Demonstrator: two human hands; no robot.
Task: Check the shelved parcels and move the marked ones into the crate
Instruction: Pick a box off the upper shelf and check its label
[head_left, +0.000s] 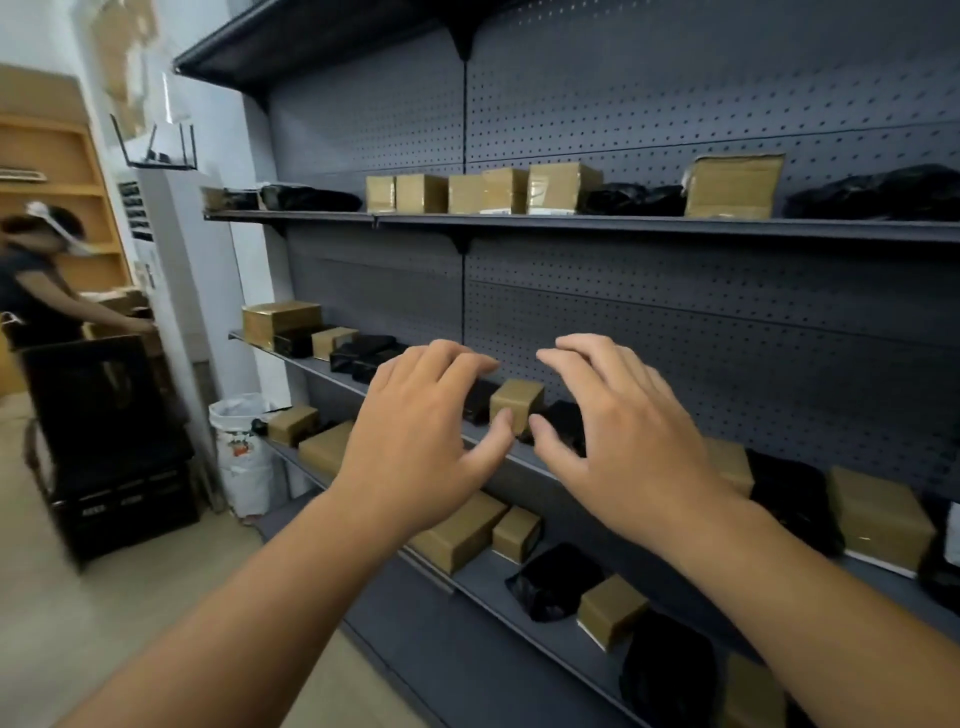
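The left hand (415, 431) and right hand (623, 436) were spread wide, holding nothing, thumbs flanking the small brown taped cardboard parcel (517, 397) near the grey metal shelf's (306, 361) front edge; contact unclear; the blurred black crate's (124, 509) contents were hidden.

Single view, head-worn, wide-angle. It faces forward and a little down at a dark pegboard shelving unit (675, 291), seen obliquely, near at right and receding to the left. Range is close: both forearms enter from the bottom edge, with left hand (415, 436) and right hand (623, 436) mid-frame before the middle shelf (322, 366). Shelf lines slant across the frame. The left margin takes in floor (104, 623) and a second person (36, 291), farther off.
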